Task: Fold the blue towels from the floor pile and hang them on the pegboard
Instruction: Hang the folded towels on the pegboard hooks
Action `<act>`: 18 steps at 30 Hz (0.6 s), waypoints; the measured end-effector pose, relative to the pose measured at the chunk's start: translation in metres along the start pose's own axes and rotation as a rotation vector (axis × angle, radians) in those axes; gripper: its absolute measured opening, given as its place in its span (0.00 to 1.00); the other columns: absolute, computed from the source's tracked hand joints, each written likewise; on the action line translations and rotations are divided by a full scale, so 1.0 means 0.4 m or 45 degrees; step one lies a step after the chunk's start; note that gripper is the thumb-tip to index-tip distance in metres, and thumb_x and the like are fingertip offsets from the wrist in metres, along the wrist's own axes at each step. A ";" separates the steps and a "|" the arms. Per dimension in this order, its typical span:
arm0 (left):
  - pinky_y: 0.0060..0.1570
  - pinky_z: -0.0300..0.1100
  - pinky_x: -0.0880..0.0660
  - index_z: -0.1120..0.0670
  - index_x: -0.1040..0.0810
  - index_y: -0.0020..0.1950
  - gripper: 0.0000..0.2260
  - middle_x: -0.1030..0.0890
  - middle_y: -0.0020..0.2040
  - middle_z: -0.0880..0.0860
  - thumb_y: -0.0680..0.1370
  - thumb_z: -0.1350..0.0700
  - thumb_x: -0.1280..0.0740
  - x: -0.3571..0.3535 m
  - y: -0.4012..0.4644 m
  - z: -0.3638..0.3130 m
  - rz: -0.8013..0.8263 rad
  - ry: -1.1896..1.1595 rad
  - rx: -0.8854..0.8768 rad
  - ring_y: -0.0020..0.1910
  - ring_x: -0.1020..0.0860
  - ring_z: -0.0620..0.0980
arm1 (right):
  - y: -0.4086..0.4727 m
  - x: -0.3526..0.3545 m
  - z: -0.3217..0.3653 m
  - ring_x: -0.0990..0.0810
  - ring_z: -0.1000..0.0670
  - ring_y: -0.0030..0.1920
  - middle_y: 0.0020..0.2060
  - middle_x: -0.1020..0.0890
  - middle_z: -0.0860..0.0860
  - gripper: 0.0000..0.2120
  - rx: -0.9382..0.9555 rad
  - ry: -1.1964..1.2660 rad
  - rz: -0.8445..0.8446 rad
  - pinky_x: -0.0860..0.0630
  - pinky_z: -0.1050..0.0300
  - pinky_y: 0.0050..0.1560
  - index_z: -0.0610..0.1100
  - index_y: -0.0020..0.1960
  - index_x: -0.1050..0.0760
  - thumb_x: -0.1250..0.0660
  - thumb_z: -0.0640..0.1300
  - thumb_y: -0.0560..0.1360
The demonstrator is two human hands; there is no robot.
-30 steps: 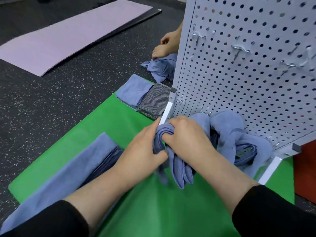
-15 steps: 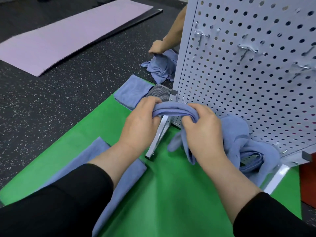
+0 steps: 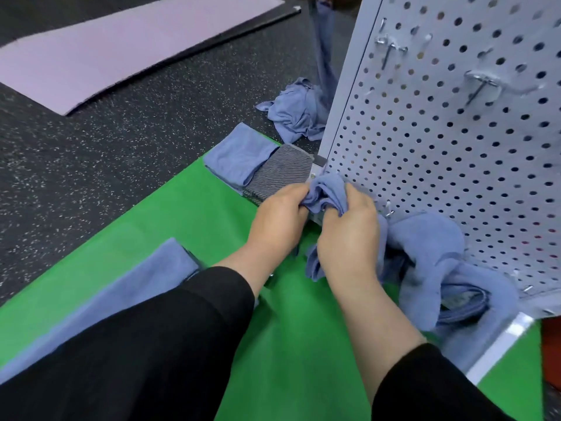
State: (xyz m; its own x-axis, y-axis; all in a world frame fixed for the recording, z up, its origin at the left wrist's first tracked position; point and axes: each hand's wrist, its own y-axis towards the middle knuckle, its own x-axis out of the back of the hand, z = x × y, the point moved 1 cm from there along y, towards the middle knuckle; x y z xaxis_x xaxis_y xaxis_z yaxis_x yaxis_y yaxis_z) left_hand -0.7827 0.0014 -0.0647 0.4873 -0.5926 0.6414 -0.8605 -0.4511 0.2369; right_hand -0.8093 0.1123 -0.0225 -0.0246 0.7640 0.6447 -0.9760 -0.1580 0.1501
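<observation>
A bunched blue towel [image 3: 326,191] is held up between both hands, just in front of the white pegboard [image 3: 455,153]. My left hand [image 3: 277,220] grips its left end and my right hand [image 3: 349,238] grips its right part, fingers curled into the cloth. The towel trails down into a loose pile of blue towels [image 3: 431,256] at the pegboard's foot. Metal hooks [image 3: 482,83] stick out of the board higher up, with nothing on them.
A folded blue and grey striped towel [image 3: 258,165] lies on the green mat [image 3: 288,344]. A long folded blue towel [image 3: 121,296] lies at the left. Another crumpled blue pile [image 3: 296,110] sits behind the pegboard, one towel lifted from it. A purple mat [image 3: 115,47] lies far left.
My hands have lifted the towel from the pile and drawn close together, bunching it. Behind the board, the other person's hand has raised a towel out of the far pile.
</observation>
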 end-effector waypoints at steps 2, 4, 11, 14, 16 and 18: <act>0.49 0.50 0.25 0.53 0.19 0.54 0.10 0.17 0.51 0.51 0.75 0.62 0.34 -0.005 -0.005 0.008 -0.025 -0.036 0.011 0.50 0.22 0.56 | -0.032 -0.028 -0.001 0.27 0.48 0.61 0.61 0.22 0.45 0.19 0.001 0.092 -0.036 0.37 0.68 0.60 0.38 0.67 0.25 0.38 0.31 0.77; 0.49 0.44 0.26 0.50 0.18 0.56 0.14 0.17 0.53 0.50 0.74 0.62 0.35 0.000 -0.001 0.005 -0.028 -0.055 0.007 0.52 0.23 0.52 | -0.051 -0.058 -0.013 0.27 0.43 0.66 0.64 0.23 0.41 0.22 -0.076 0.158 -0.049 0.33 0.55 0.69 0.36 0.70 0.28 0.39 0.31 0.76; 0.57 0.44 0.27 0.48 0.21 0.67 0.22 0.18 0.61 0.46 0.74 0.64 0.34 0.026 -0.021 0.003 0.098 -0.104 -0.078 0.59 0.24 0.47 | -0.068 -0.056 -0.013 0.40 0.48 0.78 0.79 0.38 0.44 0.34 -0.174 0.229 -0.005 0.44 0.60 0.77 0.40 0.82 0.49 0.38 0.34 0.80; 0.63 0.39 0.29 0.47 0.25 0.72 0.25 0.21 0.67 0.45 0.75 0.62 0.34 0.030 -0.030 0.004 0.146 -0.153 -0.073 0.65 0.24 0.44 | -0.075 -0.047 -0.010 0.47 0.53 0.80 0.81 0.44 0.47 0.33 -0.044 0.165 -0.024 0.55 0.75 0.72 0.41 0.82 0.50 0.41 0.32 0.80; 0.64 0.30 0.32 0.47 0.28 0.76 0.27 0.24 0.71 0.44 0.77 0.61 0.34 0.032 -0.036 -0.002 0.181 -0.173 -0.033 0.68 0.26 0.42 | -0.072 -0.054 -0.016 0.48 0.52 0.80 0.81 0.45 0.46 0.32 -0.031 0.131 0.046 0.56 0.74 0.73 0.39 0.82 0.50 0.45 0.30 0.80; 0.62 0.22 0.37 0.46 0.31 0.78 0.27 0.26 0.74 0.45 0.79 0.61 0.35 0.034 -0.045 -0.009 0.233 -0.206 0.056 0.70 0.28 0.40 | -0.062 -0.066 -0.025 0.44 0.48 0.80 0.81 0.42 0.44 0.32 -0.095 0.142 0.121 0.49 0.61 0.79 0.38 0.82 0.50 0.46 0.30 0.79</act>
State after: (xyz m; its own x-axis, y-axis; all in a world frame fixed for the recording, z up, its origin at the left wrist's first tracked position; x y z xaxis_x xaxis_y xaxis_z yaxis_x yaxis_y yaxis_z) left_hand -0.7611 0.0036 -0.0575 0.3444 -0.7645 0.5449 -0.9309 -0.3531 0.0930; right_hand -0.7866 0.1024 -0.0505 -0.1376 0.8130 0.5658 -0.9813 -0.1893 0.0334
